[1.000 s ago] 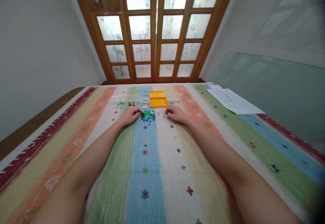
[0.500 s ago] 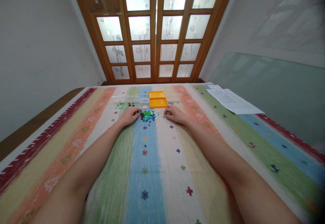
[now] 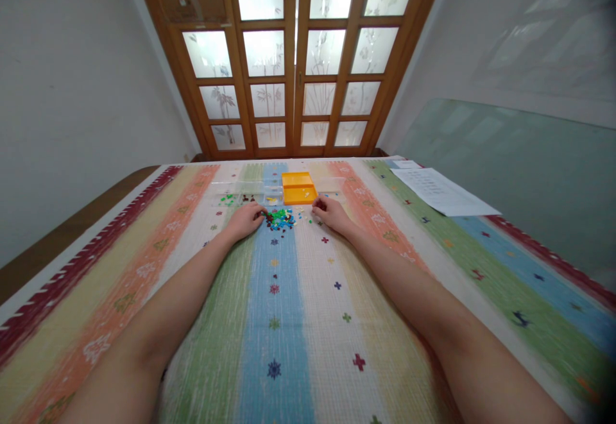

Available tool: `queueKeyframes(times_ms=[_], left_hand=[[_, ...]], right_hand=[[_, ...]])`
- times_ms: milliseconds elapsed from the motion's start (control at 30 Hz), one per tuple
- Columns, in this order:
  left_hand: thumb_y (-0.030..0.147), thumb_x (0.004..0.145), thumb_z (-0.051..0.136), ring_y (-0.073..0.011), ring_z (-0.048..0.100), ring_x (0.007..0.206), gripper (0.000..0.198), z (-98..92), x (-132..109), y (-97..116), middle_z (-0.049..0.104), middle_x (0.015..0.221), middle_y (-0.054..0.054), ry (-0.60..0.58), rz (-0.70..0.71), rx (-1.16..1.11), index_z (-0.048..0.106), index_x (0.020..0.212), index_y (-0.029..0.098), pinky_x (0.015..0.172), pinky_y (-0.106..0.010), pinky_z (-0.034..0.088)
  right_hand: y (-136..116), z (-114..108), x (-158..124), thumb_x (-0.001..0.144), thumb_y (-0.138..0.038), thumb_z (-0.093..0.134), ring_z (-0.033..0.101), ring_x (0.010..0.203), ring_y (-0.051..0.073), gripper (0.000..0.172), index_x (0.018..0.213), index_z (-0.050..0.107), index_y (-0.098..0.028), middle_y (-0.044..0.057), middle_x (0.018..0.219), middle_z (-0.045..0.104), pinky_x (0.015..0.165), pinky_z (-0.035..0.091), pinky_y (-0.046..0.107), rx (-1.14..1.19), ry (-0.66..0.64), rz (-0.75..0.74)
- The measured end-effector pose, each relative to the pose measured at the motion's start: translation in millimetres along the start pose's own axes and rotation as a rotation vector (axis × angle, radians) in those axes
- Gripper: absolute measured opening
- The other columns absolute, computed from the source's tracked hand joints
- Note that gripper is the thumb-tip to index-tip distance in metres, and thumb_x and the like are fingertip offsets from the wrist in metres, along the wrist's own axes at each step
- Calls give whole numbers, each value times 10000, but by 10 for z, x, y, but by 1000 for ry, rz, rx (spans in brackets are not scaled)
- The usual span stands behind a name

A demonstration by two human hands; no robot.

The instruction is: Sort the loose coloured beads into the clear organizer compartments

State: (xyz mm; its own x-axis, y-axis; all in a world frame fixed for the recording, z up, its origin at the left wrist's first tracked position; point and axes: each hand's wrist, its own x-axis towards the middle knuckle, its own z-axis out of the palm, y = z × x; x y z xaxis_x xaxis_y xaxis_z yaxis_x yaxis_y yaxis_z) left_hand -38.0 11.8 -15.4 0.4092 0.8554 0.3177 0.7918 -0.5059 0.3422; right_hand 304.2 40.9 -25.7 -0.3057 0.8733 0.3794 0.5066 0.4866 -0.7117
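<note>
A pile of tiny coloured pieces (image 3: 281, 220), green, blue, dark red and a few yellow, lies on the blue stripe of the tablecloth. My left hand (image 3: 244, 220) rests at the pile's left edge, its fingertips pinched together against the outermost pieces. To the right of the pile is my right hand (image 3: 331, 213), fingers curled and thumb close to the index finger, near a few loose pieces. Whatever either pinch holds is too small to make out. Just beyond the pile stands an open orange box (image 3: 300, 195) with a few pale bits in it.
Left of the orange box, a clear divided tray (image 3: 253, 188) holds green, dark red and yellow pieces in separate compartments. Another clear tray (image 3: 332, 186) with blue bits sits partly behind my right hand. Printed paper sheets (image 3: 440, 191) lie at the right of the striped tablecloth (image 3: 289, 347).
My right hand has shifted very slightly away from me, towards the clear tray on the right. The left hand has drawn back a touch to the left. The pile looks much the same.
</note>
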Motion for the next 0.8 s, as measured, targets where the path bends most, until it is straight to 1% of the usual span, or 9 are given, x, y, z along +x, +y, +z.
queueKeyframes(times_ms=[233, 433, 600, 700, 800], left_hand=[[250, 879, 591, -216, 621, 835, 216, 7, -9, -34, 663, 946, -64, 22, -59, -2, 761, 1007, 218, 781, -337, 486], [249, 870, 601, -215, 614, 829, 152, -7, -14, -10, 665, 923, -62, 29, -58, -9, 737, 925, 210, 752, -328, 473], [269, 878, 601, -220, 617, 809, 138, -7, -16, -8, 685, 903, -58, 51, -76, -8, 720, 924, 217, 731, -331, 468], [283, 890, 596, -222, 619, 791, 143, -7, -15, -15, 703, 897, -56, 63, -104, -21, 711, 946, 220, 714, -336, 462], [288, 893, 598, -223, 621, 779, 141, -8, -17, -20, 714, 892, -55, 80, -124, -43, 704, 959, 223, 706, -339, 465]], right_hand=[[83, 23, 55, 802, -332, 587, 606, 808, 192, 149, 859, 647, -207, 30, 871, 688, 776, 457, 318, 117, 67, 78], [67, 6, 65, 789, -373, 610, 596, 777, 185, 193, 863, 653, -200, 27, 842, 674, 756, 467, 314, 220, 101, 147], [34, -10, 50, 786, -387, 639, 588, 761, 184, 198, 853, 663, -202, 26, 817, 679, 757, 487, 318, 270, 116, 199], [33, -15, 45, 792, -373, 651, 612, 798, 193, 186, 860, 686, -203, 45, 870, 709, 797, 511, 336, 279, 132, 212], [41, -8, 52, 793, -349, 671, 646, 894, 206, 206, 935, 723, -210, 62, 991, 745, 881, 536, 366, 312, 156, 238]])
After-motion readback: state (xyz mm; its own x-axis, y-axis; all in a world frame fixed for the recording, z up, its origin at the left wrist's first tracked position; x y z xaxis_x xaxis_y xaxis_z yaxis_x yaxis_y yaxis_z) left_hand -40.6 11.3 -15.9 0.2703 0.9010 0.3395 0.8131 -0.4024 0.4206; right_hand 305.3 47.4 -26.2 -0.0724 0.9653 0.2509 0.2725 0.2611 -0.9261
